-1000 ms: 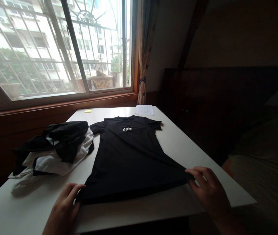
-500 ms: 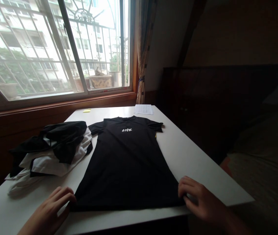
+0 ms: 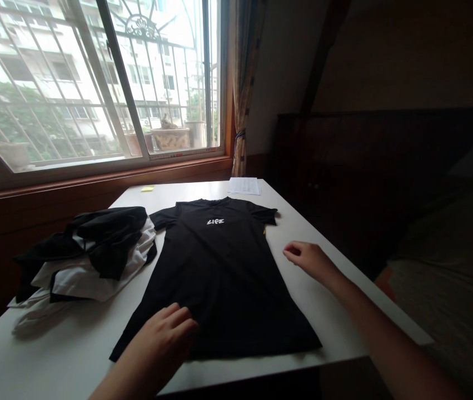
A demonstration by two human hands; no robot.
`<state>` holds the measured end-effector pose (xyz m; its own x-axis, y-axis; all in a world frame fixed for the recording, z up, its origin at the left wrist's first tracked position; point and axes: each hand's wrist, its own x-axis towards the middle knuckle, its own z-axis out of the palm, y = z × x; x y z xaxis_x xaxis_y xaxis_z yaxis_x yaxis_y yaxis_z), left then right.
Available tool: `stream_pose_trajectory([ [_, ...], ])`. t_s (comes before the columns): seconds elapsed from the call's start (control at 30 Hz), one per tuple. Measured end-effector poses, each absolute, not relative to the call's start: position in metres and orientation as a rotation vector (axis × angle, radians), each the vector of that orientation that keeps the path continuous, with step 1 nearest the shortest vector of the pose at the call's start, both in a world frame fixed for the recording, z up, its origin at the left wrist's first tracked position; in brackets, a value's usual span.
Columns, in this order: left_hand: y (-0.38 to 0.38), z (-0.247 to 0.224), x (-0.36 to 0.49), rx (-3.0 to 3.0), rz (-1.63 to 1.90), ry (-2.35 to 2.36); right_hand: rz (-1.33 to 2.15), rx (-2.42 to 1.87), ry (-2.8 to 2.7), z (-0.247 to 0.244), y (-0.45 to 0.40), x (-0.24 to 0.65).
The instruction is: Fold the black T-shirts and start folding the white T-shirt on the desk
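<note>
Black short-sleeved T-shirt: probably light, limp

It lies flat on the white tabletop; grip its hem at five and seven o'clock. Your right hand: fingers narrow, seemingly empty; left hand: can't tell.

Bare hands, bare wrists, bare forearms

Black shirt — partly behind left hand, window cut off above

White papers and a yellow slip lie near a window and tied curtain.
</note>
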<state>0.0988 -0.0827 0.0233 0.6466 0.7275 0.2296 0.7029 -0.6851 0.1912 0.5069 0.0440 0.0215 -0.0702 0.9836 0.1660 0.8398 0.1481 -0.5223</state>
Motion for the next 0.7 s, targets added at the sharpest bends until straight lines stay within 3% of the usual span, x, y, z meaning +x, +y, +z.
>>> stream_pose_trajectory([
  [0.23, -0.067, 0.018, 0.223, 2.954, 0.414, 0.765, 0.641, -1.947, -2.017, 0.026, 0.104, 0.474],
  [0.7, -0.070, -0.026, 0.306, 2.859, 0.349, 0.907, 0.928, -2.042, -1.879, -0.006, 0.143, 0.488],
])
